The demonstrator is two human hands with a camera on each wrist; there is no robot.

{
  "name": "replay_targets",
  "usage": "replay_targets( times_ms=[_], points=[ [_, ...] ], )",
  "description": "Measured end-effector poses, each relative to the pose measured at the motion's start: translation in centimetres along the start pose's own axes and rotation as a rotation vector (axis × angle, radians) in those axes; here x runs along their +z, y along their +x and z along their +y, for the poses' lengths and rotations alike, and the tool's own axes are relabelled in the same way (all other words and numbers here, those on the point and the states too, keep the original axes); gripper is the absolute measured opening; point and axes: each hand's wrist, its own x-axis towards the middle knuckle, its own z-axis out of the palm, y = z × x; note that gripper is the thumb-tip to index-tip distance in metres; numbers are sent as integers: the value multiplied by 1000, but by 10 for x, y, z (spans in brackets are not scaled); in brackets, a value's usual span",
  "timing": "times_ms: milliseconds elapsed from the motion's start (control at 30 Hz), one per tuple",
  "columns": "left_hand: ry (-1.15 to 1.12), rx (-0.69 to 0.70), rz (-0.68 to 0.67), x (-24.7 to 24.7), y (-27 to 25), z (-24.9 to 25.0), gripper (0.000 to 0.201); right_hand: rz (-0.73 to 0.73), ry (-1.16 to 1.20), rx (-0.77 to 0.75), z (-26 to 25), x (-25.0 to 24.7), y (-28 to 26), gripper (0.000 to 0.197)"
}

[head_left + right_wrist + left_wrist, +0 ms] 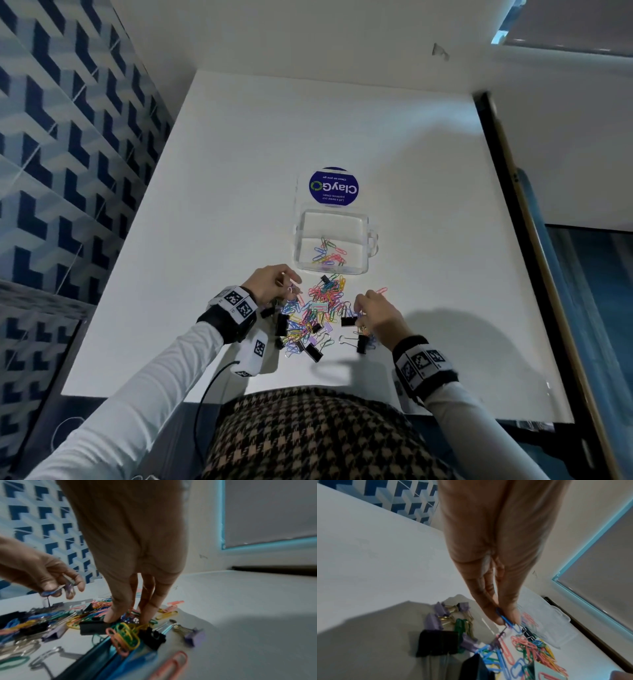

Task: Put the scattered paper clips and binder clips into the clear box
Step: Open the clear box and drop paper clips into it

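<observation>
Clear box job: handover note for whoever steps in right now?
Left hand: pinching a blue paper clip just above the pile.
Right hand: fingertips down in the pile; what it grips is unclear.
Clear box: open on the table, beyond the pile, with a few paper clips inside and no binder clips visible.
Left: most paper clips and the binder clips, including the black one.
</observation>
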Motion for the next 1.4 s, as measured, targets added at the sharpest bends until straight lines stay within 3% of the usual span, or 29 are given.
replay_targets(
  times_ms=[133,300,433,567,633,700,767,1000,1233,1400],
  points=[
    [140,8,-7,0,4,1,40,6,156,12,6,-4,1,11],
    [351,62,-46,6,3,10,28,109,182,89,15,-10,-3,9],
    [536,20,33,5,5,10,25,182,330,120,19,-18,-3,18],
    [797,135,99,12,3,12,30,293,602,165,21,-25,2,17],
    [771,178,144,22,-2,14,23,287,812,208,19,-27,4,16],
    [766,145,98,35,-6,13,21,261,983,220,16,-30,5,12],
    [784,91,69,48,-11,8,28,240,1065,200,12,-34,5,8],
    [705,16,186,73,-10,0,42,232,1252,183,-7,-44,20,6],
    [759,37,138,75,-8,1,38,223,1174,102,-33,-69,46,21],
    [670,99,95,66,-4,0,27,315,573,59,-26,-68,51,29]
  ],
)
